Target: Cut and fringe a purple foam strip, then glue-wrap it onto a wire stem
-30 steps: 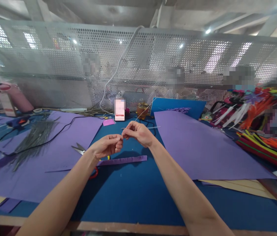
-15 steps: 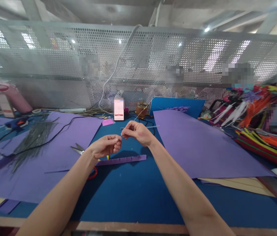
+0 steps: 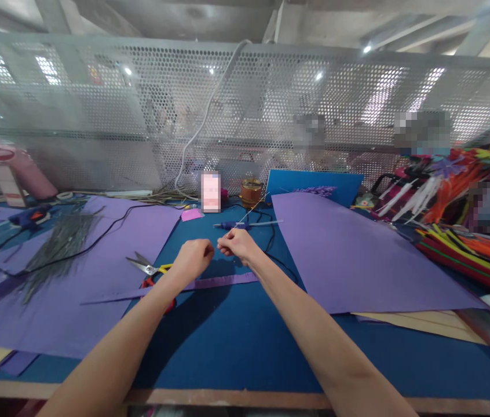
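My right hand is closed in a pinch on a thin wire, which slants up and to the right from the fingers. My left hand is curled closed just to the left, a small gap from the right fingertips. Whether anything is inside it is hidden. Below both hands a narrow purple strip lies across the blue table, partly covered by my left forearm. Scissors with red and yellow handles lie beside that forearm, blades parted.
Purple sheets lie left, with a bundle of thin green-grey wires on top; another purple sheet lies right. At the back stand a phone and a jar. A blue-handled tool lies beyond my hands.
My hands, close together at the fingertips before, are now slightly apart. The left hand has turned knuckles up, and the right has moved slightly down, with the wire still pinched.
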